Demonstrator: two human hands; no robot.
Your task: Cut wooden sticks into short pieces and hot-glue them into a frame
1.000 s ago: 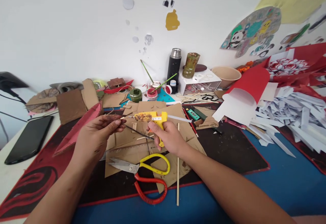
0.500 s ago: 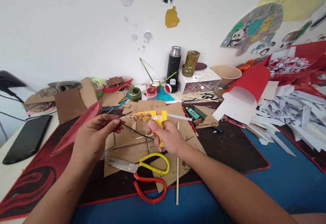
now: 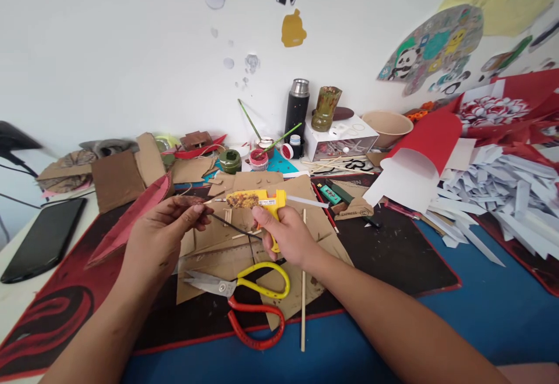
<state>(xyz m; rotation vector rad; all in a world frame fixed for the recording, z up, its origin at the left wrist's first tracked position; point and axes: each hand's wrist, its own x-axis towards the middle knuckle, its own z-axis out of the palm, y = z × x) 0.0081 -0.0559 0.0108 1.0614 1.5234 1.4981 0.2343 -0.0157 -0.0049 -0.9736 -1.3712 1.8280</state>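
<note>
My right hand [image 3: 286, 229] is wrapped round the handle of a yellow hot glue gun [image 3: 244, 199], its body stained brown. A whitish glue stick [image 3: 308, 202] pokes out of the gun's back. My left hand [image 3: 172, 226] pinches a thin wooden stick [image 3: 212, 201], mostly hidden by the fingers; its end is close to the gun's nozzle, and I cannot tell whether they touch. The gun's dark cord [image 3: 236, 228] runs below both hands. Scissors [image 3: 225, 288] with one yellow and one red handle lie below, beside a long wooden stick [image 3: 303, 302].
Cardboard pieces [image 3: 222, 250] cover part of the dark mat [image 3: 393, 256]. Paint jars [image 3: 230, 161], a black flask [image 3: 297, 110] and a white box [image 3: 340, 139] stand along the wall. A phone [image 3: 43, 238] lies left; paper strips [image 3: 498, 186] are heaped right.
The gun and both hands stay almost in place. The whole view has shifted slightly, and the stick's end appears marginally lower near the nozzle.
</note>
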